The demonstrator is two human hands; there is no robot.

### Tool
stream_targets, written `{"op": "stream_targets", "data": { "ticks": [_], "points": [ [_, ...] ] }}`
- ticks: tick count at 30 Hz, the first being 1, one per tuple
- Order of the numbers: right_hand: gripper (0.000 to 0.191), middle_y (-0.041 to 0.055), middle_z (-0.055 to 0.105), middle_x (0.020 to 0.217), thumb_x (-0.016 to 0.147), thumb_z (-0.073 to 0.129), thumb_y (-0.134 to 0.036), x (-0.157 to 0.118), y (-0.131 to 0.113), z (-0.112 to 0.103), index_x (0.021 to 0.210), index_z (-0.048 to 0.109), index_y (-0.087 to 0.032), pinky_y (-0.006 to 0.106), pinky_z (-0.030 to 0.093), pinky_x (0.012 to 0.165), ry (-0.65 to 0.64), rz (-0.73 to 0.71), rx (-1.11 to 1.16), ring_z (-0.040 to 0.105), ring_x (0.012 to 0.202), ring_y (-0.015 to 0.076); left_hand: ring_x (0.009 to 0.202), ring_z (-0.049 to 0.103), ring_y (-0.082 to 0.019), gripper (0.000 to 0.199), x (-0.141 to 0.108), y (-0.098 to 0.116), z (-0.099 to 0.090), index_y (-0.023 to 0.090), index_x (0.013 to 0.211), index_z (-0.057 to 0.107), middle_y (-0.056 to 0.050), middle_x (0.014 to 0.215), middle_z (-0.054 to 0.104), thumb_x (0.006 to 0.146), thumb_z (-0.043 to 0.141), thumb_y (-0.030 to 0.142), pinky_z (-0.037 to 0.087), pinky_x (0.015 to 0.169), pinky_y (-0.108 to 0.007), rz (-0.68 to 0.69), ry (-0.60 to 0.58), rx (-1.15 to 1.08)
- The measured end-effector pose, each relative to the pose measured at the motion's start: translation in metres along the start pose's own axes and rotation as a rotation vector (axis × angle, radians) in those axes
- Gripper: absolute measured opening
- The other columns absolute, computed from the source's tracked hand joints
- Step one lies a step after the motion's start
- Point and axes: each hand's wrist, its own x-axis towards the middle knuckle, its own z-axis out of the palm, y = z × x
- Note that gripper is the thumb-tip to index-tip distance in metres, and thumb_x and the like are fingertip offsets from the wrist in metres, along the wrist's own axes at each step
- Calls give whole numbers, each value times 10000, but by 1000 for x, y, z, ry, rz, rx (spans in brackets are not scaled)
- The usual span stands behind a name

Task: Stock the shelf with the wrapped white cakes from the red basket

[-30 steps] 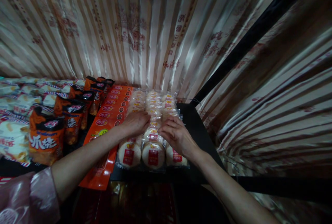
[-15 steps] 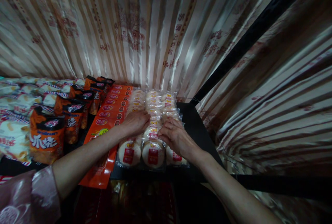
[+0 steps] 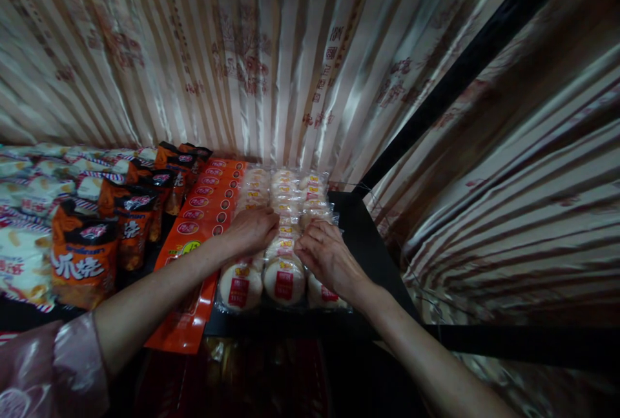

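Rows of pale round cakes in clear wrappers [image 3: 283, 281], each with a red and yellow label, lie overlapping on a black shelf. My left hand [image 3: 254, 230] lies over the left and middle rows, its fingers curled down onto a wrapped cake. Over the right row, my right hand [image 3: 327, 253] has its fingers bent and drawn together at the cakes' edge. Both sets of fingertips are partly hidden against the wrappers. Beneath my left forearm runs a strip of flat orange packets [image 3: 194, 237], just left of the cakes.
Orange and black snack bags [image 3: 84, 256] stand at the left, with white snack bags [image 3: 24, 256] beyond them. A pleated, printed curtain [image 3: 271, 50] hangs behind. A black post [image 3: 460, 75] slants at the right, beside the black shelf [image 3: 372, 237].
Both hands stay at almost the same spots on the wrapped cakes. The view has shifted very slightly.
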Motion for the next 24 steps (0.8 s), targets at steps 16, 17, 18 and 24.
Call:
{"op": "stream_targets", "data": {
  "ticks": [16, 17, 18, 24],
  "points": [
    [139, 41, 582, 787, 862, 519, -207, 1, -3, 2, 743, 589, -189, 375, 397, 861, 2, 43, 23, 497, 877, 196, 918, 550, -222, 179, -6, 10, 2, 150, 865, 595, -89, 967, 584, 852, 452, 256, 466, 761, -335, 47, 38, -30],
    [138, 42, 583, 789, 861, 522, -208, 1, -3, 2, 742, 589, -188, 376, 397, 862, 4, 46, 25, 497, 881, 197, 913, 551, -223, 174, -6, 12, 1, 150, 849, 596, -91, 964, 586, 849, 455, 253, 468, 758, -339, 41, 49, -39],
    [138, 43, 583, 792, 861, 523, -210, 1, -3, 3, 742, 591, -188, 377, 396, 863, 9, 44, 27, 497, 883, 197, 904, 552, -220, 172, -7, 14, -2, 152, 832, 596, -88, 952, 589, 849, 458, 253, 469, 754, -339, 29, 77, -67],
    [94, 45, 580, 807, 846, 539, -196, -2, 0, 5, 781, 606, -184, 363, 407, 841, 54, 44, 75, 488, 889, 198, 861, 575, -168, 220, -55, 54, -22, 211, 981, 594, -52, 907, 625, 902, 397, 266, 489, 762, -313, 189, 471, -552]
  ]
}}
